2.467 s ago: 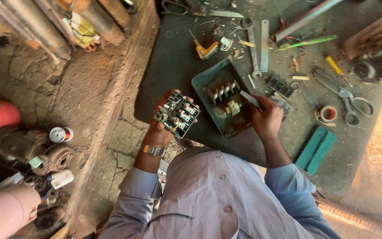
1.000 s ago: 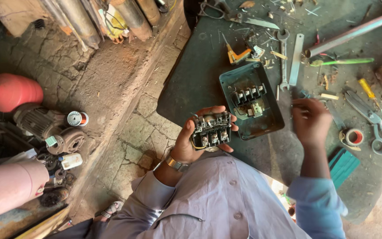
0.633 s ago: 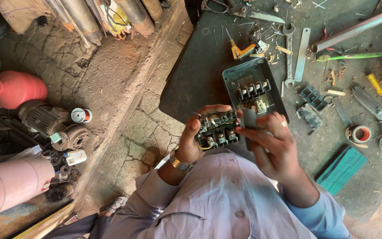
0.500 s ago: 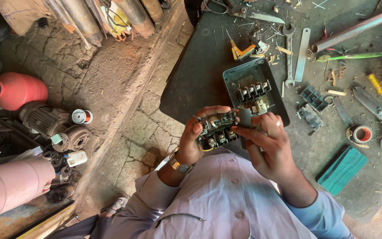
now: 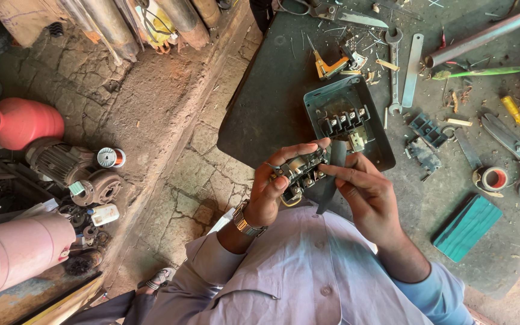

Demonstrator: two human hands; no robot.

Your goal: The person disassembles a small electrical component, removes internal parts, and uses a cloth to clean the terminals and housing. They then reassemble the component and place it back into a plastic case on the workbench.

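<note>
Above the dark worktop (image 5: 272,96), near the open grey-green metal switch box (image 5: 375,150), the left hand (image 5: 269,195) grips a black terminal block (image 5: 301,174); right hand (image 5: 365,195) fingers pinch its edge.

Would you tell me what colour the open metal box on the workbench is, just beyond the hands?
The open box is dark teal green, shown in the head view.

The black plastic switch block with dull metal terminals (image 5: 299,174) looks matt and grimy. The teal open box (image 5: 332,99) is painted metal with a worn sheen, on a dark, dusty matt bench (image 5: 272,90). The cracked stone floor (image 5: 206,180) is rough.
</note>
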